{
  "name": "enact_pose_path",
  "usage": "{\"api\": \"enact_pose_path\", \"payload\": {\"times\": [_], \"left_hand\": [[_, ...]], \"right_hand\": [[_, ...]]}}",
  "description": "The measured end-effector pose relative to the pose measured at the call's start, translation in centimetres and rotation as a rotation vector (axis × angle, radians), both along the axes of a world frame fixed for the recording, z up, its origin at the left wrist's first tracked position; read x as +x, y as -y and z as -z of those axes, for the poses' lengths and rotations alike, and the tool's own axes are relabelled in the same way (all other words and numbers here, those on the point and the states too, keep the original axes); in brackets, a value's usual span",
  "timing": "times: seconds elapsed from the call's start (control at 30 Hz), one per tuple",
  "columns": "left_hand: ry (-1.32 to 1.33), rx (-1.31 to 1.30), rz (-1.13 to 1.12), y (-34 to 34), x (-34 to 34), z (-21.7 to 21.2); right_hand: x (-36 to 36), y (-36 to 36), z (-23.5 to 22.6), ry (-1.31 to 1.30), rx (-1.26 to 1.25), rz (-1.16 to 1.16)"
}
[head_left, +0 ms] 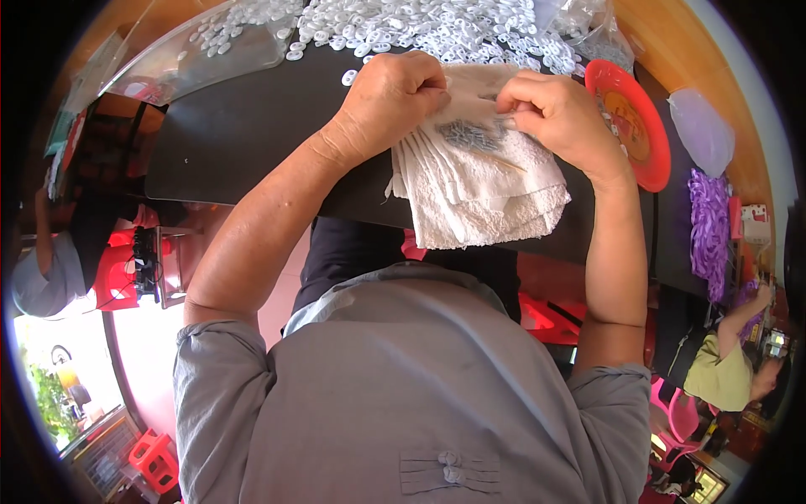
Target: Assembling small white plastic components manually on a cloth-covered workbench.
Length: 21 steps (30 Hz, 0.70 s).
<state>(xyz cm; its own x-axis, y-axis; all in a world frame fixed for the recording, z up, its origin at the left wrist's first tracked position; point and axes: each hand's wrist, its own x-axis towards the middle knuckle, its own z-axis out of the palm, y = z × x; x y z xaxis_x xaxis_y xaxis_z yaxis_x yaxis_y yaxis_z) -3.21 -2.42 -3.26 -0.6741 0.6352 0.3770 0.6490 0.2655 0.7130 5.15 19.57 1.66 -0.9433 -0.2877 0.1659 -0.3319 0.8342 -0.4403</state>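
A folded beige towel point(487, 206) lies at the near edge of the black table, its front hanging over. On it rests a small heap of thin grey metal pins point(467, 134), with a thin wooden stick point(509, 162) beside it. My left hand point(395, 94) is closed in a pinch over the towel's far left part; its fingertips hide what they hold. My right hand point(554, 107) pinches just right of the pins, thumb against forefinger, and what lies between them is too small to make out. Beyond both hands spreads a pile of small white oval plastic pieces point(428, 27).
A clear plastic tray point(201, 59) stands at the far left of the black table point(243, 134). To the right are a red plate point(659, 143), a pale plastic bag point(702, 130) and purple ribbon strips point(707, 227). Other people sit at the left and right edges.
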Motion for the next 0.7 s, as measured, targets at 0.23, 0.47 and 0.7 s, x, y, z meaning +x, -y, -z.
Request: {"api": "enact_pose_path", "payload": {"times": [0.23,0.47,0.7], "left_hand": [[0.073,0.061,0.005,0.0,0.2,-0.5],[0.159,0.084,-0.031,0.1,0.5,-0.6],[0.123,0.126,0.005,-0.1,0.3,-0.1]], "right_hand": [[-0.3,-0.1,1.3,-0.131,0.031,-0.075],[0.0,0.3,1.1,-0.191,0.136,-0.04],[0.0,0.8,1.6,-0.214,0.223,-0.027]]}}
